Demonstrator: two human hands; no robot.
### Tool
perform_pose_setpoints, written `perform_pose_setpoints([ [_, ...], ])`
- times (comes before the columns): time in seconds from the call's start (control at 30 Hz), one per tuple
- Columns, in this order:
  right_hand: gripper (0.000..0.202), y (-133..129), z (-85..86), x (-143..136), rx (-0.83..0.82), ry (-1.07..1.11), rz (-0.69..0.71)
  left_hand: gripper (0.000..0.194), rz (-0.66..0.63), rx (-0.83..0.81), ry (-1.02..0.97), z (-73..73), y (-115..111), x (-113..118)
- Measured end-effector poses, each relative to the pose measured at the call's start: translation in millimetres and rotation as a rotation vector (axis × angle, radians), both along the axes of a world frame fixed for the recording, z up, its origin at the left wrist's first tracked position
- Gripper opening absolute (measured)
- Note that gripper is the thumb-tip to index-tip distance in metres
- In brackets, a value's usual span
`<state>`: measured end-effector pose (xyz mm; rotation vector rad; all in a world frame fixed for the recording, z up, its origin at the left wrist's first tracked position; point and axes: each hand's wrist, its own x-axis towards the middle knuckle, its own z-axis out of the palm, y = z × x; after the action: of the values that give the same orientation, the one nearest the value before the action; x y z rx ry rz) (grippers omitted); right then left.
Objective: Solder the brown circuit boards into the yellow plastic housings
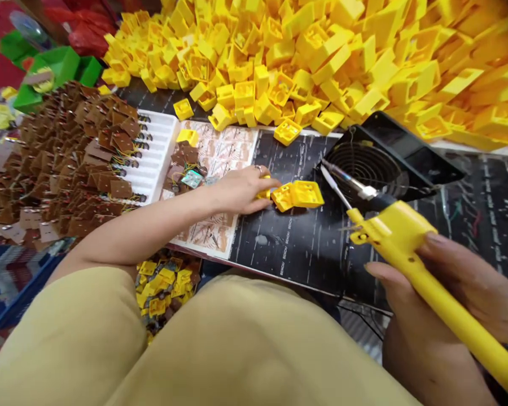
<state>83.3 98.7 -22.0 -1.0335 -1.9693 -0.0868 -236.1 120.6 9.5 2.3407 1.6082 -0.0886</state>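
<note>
Head camera is showing the left hand (pixel 248 189) curling its fingers round a yellow part (pixel 263 194), seemingly pinching it, though blur is hiding the exact grip. Open cases (pixel 308 194) are lying just right of those fingertips, probably for easy reach. The right hand (pixel 432 344) is wrapping round the iron (pixel 402 225), whose tip is pointing away from it, presumably sparing the fingers heat. Beyond that hand, the fan (pixel 364 163) is sitting near the tip, likely for fumes.

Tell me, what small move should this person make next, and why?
Perhaps bring the soldering tool toward the yellow casings: the right hand grips it, but its tip is apart from them, while the left hand is beside them.
</note>
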Motion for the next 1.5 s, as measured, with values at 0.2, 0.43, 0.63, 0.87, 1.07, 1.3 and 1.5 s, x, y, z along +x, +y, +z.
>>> perform_pose_setpoints([
  [0.2,0.032,12,12.6,-16,-0.015,-0.245,0.394,0.052,-0.238,0.300,0.009,-10.5,-55,-1],
  [0.43,0.041,37,-1.3,-54,0.010,-0.442,0.537,0.036,-0.308,0.581,-0.087,-19.1,-98,10],
  [0.63,0.027,25,-0.4,-59,-0.174,-0.437,0.717,0.034,-0.069,0.474,-0.584,-41.9,-119,8],
  [0.87,0.046,1,5.2,-58,-0.163,-0.426,0.693,0.026,0.022,0.543,-0.356,-50.4,-137,-13],
  [1.07,0.038,-14,-13.1,-72,-0.155,-0.386,0.541,0.026,0.035,0.502,-0.193,-38.6,-156,-23],
  [1.3,0.050,-19,-13.9,-64,-0.354,-0.293,0.714,0.037,0.112,0.458,0.046,-28.7,-148,-11],
  [1.5,0.048,-22,-23.6,-65,-0.318,-0.207,0.743,0.047,-0.041,0.320,-0.186,-26.8,-139,-2],
])
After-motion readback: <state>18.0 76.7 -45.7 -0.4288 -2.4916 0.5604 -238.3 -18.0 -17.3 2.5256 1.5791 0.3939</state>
